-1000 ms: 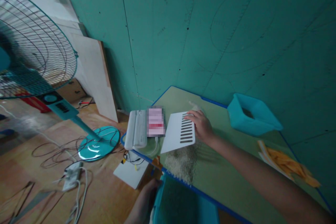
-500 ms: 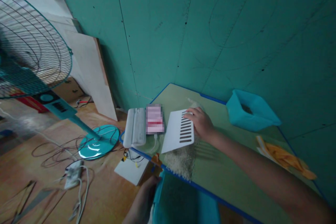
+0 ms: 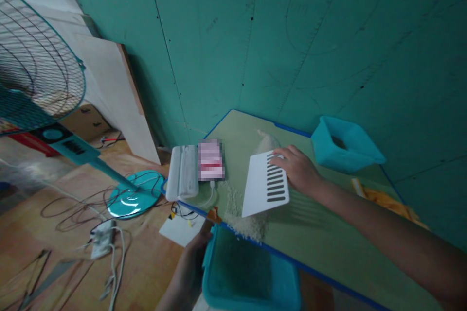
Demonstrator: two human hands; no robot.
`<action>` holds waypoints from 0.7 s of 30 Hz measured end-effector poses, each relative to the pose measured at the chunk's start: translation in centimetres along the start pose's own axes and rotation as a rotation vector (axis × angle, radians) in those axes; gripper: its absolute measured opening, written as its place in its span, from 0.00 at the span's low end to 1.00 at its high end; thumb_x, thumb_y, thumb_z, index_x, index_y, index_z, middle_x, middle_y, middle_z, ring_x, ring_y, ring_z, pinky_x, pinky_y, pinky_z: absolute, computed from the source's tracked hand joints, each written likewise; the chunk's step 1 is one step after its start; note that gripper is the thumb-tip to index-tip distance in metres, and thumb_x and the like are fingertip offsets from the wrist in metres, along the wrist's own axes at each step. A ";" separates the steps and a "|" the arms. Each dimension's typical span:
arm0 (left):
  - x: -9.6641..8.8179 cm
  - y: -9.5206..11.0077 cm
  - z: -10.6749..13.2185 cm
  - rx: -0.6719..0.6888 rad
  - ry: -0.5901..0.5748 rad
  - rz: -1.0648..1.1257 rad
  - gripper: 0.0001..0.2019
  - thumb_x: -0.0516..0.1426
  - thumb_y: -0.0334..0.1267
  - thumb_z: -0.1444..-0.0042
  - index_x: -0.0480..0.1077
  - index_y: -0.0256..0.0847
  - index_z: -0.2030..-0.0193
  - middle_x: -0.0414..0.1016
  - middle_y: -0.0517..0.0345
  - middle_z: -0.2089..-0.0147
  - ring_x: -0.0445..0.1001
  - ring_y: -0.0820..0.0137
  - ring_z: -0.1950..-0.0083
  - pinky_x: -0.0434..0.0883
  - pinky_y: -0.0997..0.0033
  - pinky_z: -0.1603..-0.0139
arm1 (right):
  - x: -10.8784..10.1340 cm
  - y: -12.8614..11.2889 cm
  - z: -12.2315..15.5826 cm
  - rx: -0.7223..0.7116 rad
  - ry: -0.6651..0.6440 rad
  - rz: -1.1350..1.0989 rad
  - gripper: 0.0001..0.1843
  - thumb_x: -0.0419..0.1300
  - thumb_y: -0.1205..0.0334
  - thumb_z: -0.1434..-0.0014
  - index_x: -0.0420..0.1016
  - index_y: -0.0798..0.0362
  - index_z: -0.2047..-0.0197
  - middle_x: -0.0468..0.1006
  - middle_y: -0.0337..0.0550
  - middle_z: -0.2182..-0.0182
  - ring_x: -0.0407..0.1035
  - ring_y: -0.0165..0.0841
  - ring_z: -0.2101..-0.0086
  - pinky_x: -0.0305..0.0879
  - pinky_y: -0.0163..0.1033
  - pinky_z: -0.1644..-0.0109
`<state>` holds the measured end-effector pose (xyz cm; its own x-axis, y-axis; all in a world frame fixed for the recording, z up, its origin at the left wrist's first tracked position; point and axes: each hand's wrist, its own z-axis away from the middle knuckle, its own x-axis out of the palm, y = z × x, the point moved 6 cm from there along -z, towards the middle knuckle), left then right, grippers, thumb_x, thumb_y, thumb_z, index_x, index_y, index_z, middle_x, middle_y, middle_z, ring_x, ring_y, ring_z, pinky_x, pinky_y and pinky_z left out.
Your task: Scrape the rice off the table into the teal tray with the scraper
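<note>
My right hand (image 3: 301, 171) grips the far edge of a white slotted scraper (image 3: 265, 185), which stands tilted on the green table (image 3: 328, 238). A heap of white rice (image 3: 242, 221) lies under and left of the scraper, at the table's blue front edge. A smaller rice pile (image 3: 267, 142) sits farther back. My left hand (image 3: 193, 257) holds the left rim of a teal tub (image 3: 251, 274) just below the table edge, under the rice.
A second teal tub (image 3: 345, 148) stands at the table's back by the green wall. A white case (image 3: 182, 177) and a phone (image 3: 210, 160) lie at the table's left corner. Yellow wrappers (image 3: 390, 201) lie at the right. A teal floor fan (image 3: 36, 102) and cables (image 3: 102, 243) are on the wooden floor.
The scraper has slid right and toward the front edge, leaving rice spread on its left. The teal tub has come up closer under the table edge. The view has shifted.
</note>
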<state>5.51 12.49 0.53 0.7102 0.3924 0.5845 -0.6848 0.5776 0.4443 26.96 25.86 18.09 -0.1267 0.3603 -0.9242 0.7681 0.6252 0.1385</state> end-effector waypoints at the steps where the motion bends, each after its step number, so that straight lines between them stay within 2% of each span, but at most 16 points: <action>1: 0.3 0.3 0.2 0.008 -0.003 0.004 0.10 0.61 0.34 0.59 0.65 0.40 0.86 0.64 0.64 0.89 0.63 0.74 0.85 0.60 0.74 0.82 | -0.1 0.1 0.2 0.001 -0.005 0.006 0.10 0.54 0.65 0.44 0.75 0.54 0.62 0.72 0.51 0.57 0.59 0.40 0.60 0.58 0.42 0.57; 6: 1.5 1.2 1.0 0.026 0.007 0.035 0.13 0.61 0.32 0.65 0.60 0.40 0.90 0.59 0.68 0.92 0.57 0.78 0.88 0.57 0.78 0.85 | -0.6 0.3 0.2 0.030 -0.008 0.021 0.10 0.55 0.65 0.45 0.75 0.54 0.61 0.72 0.50 0.57 0.59 0.40 0.60 0.57 0.42 0.57; 11: 1.7 1.2 1.5 0.005 0.042 0.027 0.10 0.61 0.33 0.68 0.63 0.39 0.89 0.61 0.67 0.92 0.60 0.76 0.88 0.58 0.77 0.85 | -1.8 -0.9 -2.1 0.040 0.033 0.006 0.11 0.53 0.67 0.44 0.75 0.54 0.60 0.72 0.50 0.57 0.60 0.40 0.60 0.55 0.43 0.57; 17: -0.1 0.9 0.6 -0.021 0.065 -0.003 0.09 0.61 0.36 0.61 0.66 0.39 0.85 0.67 0.62 0.88 0.65 0.73 0.85 0.63 0.74 0.81 | -1.9 -4.4 -6.0 -0.044 -0.042 0.045 0.10 0.53 0.67 0.44 0.75 0.53 0.63 0.73 0.50 0.60 0.59 0.40 0.59 0.54 0.43 0.59; 21: -1.5 1.0 -1.0 -0.066 0.120 -0.012 0.06 0.60 0.29 0.64 0.66 0.40 0.84 0.66 0.63 0.89 0.67 0.69 0.85 0.65 0.71 0.80 | -1.3 -5.7 -7.5 -0.086 -0.095 0.078 0.10 0.53 0.68 0.44 0.75 0.53 0.64 0.72 0.51 0.61 0.59 0.40 0.61 0.53 0.43 0.60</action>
<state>3.89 13.20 -0.58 0.7353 0.4655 0.4926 -0.6668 0.6268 0.4032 18.07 27.00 21.14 -0.0062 0.3455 -0.9384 0.7160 0.6566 0.2370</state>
